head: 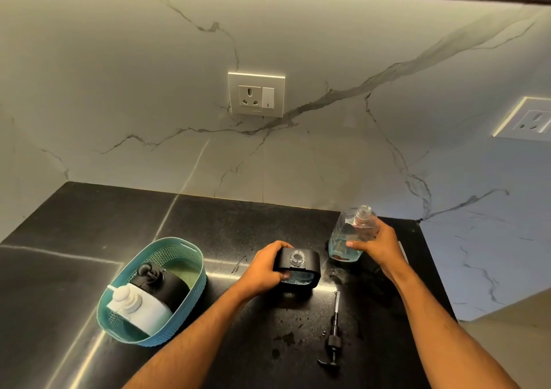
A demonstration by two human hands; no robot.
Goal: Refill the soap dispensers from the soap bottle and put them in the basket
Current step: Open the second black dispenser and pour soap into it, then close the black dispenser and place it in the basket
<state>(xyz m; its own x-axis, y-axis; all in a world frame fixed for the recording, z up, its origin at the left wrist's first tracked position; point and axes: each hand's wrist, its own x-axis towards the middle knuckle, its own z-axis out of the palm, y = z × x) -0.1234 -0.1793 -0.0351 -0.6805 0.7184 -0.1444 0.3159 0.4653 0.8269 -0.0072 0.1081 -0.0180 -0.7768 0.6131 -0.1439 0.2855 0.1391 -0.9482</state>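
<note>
From the head view, the left hand (264, 265) keeps its grip curled round the open black soap dispenser (299, 266) standing on the dark surface (208, 224). The right hand (375, 244) grips the clear soap bottle (347, 236), uncapped, blue liquid low inside. A black pump (333, 341) lies loose near the front edge. The teal basket (190, 287) to the left holds a black dispenser (161, 282) and a white dispenser (140, 308). Fingers hide part of the bottle.
</note>
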